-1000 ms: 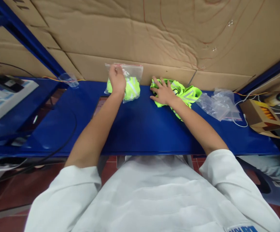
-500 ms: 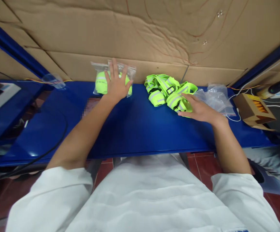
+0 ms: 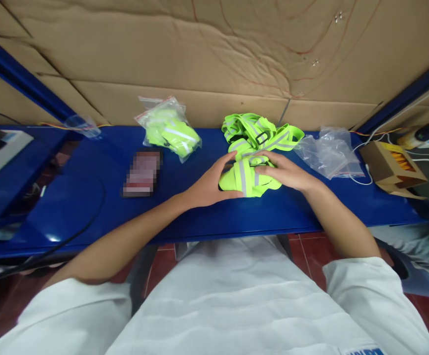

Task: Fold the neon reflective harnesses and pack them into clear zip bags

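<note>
A folded bundle of neon yellow reflective strap (image 3: 241,178), with grey stripes, lies between my two hands near the middle of the table. From its left side my left hand (image 3: 211,183) grips it, thumb in front and fingers behind. On the other side my right hand (image 3: 286,170) has its fingers over the top of the bundle. Just behind sits a loose heap of the same reflective straps (image 3: 249,127) with a black buckle. Clear bags holding yellow straps (image 3: 172,130) lie at the back left.
A pixelated phone-like rectangle (image 3: 142,173) lies on the blue table (image 3: 185,222), left of my hands. Empty clear plastic bags (image 3: 329,153) and an open cardboard box (image 3: 392,165) are to the right. Cardboard (image 3: 162,54) lines the back. A black cable (image 3: 77,229) crosses the left side.
My left hand has left the bagged straps and come right to the bundle. My right hand has drawn a bundle leftward and nearer, away from the heap. The bags have slumped forward.
</note>
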`<control>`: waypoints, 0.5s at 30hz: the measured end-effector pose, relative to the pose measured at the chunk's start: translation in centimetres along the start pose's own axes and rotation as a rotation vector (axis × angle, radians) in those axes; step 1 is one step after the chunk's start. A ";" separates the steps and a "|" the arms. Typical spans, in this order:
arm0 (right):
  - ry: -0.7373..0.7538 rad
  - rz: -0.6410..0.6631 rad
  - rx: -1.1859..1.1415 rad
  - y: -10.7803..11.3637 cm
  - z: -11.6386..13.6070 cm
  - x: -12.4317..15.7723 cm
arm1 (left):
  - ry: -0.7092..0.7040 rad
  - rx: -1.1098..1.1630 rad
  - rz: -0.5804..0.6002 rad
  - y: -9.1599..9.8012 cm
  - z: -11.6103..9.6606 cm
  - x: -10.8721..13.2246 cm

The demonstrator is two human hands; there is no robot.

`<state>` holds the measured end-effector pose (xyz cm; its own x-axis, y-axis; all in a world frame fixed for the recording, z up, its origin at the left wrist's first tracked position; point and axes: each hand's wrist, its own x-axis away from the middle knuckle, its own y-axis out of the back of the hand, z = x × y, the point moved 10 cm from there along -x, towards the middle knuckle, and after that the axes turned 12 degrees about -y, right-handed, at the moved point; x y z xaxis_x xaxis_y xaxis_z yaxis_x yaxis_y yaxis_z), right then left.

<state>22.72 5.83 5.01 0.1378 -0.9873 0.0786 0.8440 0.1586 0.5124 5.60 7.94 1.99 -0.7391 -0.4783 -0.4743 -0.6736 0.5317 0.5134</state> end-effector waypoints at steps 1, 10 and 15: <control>-0.049 0.027 -0.095 -0.7 -0.4 -0.6 | 0.020 0.094 -0.030 0.1 0.2 0.0; 0.188 -0.515 -0.074 2.3 -0.4 0.3 | 0.459 0.620 -0.442 1.7 3.5 1.8; 0.635 -0.390 0.577 -4.1 4.5 4.5 | 0.573 0.692 -0.377 0.4 4.5 2.2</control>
<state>17.56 0.68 7.18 0.2999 -0.7563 -0.5815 0.5261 -0.3774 0.7621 3.68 10.26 -2.06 -0.4900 -0.8717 -0.0080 -0.8492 0.4793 -0.2217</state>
